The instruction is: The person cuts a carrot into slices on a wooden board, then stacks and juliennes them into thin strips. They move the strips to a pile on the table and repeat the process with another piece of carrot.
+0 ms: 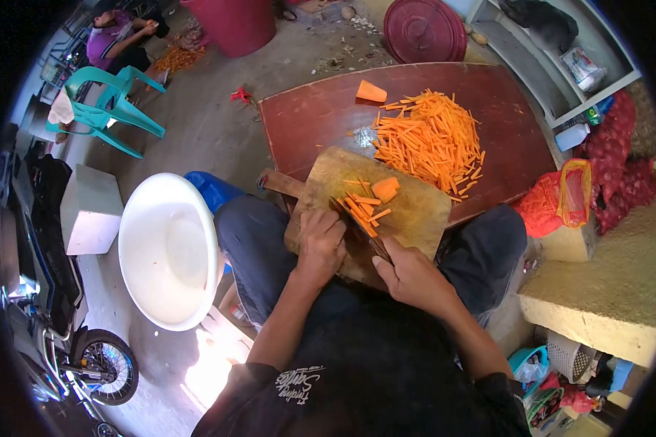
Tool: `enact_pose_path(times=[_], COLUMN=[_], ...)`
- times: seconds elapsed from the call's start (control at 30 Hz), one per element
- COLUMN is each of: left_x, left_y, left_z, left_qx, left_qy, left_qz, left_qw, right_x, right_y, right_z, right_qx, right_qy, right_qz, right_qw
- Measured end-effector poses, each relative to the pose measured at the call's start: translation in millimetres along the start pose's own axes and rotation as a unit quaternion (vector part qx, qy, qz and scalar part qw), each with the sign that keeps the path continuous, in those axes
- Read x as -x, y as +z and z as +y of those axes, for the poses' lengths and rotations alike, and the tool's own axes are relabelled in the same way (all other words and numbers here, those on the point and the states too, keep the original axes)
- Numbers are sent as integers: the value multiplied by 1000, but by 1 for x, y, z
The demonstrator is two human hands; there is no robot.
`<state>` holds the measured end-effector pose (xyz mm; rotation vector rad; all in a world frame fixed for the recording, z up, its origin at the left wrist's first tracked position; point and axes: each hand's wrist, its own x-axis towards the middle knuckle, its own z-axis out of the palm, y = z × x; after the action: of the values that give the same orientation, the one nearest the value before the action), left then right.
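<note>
My right hand [415,275] grips the handle of a knife [357,227], whose dark blade points up and left across the wooden cutting board [420,211]. Beside the blade, my left hand [321,244] is closed with curled fingers pressed down on the board; what lies under them is hidden. Cut carrot sticks [364,208] lie along the blade's far side, and a short carrot chunk [385,189] rests just beyond them. A large heap of carrot sticks [434,138] covers part of the red-brown table [306,109]. Another carrot piece [372,91] lies at the heap's upper left.
A white basin [169,251] stands at my left. Farther left are a motorbike [102,364] and a green chair [113,109]. Another person [120,40] sits at the back left. Red net sacks [554,204] lie on the right, near a concrete ledge [598,298].
</note>
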<state>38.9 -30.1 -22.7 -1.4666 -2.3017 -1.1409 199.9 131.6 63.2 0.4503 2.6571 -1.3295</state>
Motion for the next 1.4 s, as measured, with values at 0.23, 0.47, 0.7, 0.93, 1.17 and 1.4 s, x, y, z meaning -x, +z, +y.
enact_pose_path(times=[0.23, 0.47, 0.7, 0.93, 1.17, 1.4], left_x=[-1, 1, -3, -3, -1, 3], left_y=[-4, -3, -2, 4, -1, -2], left_z=[2, 3, 3, 1, 0, -7], left_qx=[-7, 1, -1, 9, 12, -12], left_qy=[11, -3, 2, -1, -1, -7], left_qz=[3, 25, 33, 41, 26, -18], left_qw=[1000, 1000, 999, 999, 1000, 1000], right_x=[-7, 12, 5, 5, 7, 2], right_y=[7, -17, -3, -7, -15, 2], right_z=[10, -13, -2, 7, -5, 1], right_qx=[-17, -114, -8, -45, -72, 25], right_qy=[-5, -20, 7, -5, -23, 10], right_qz=[-1, 22, 12, 19, 14, -5], right_qw=[1000, 993, 1000, 999, 997, 1000])
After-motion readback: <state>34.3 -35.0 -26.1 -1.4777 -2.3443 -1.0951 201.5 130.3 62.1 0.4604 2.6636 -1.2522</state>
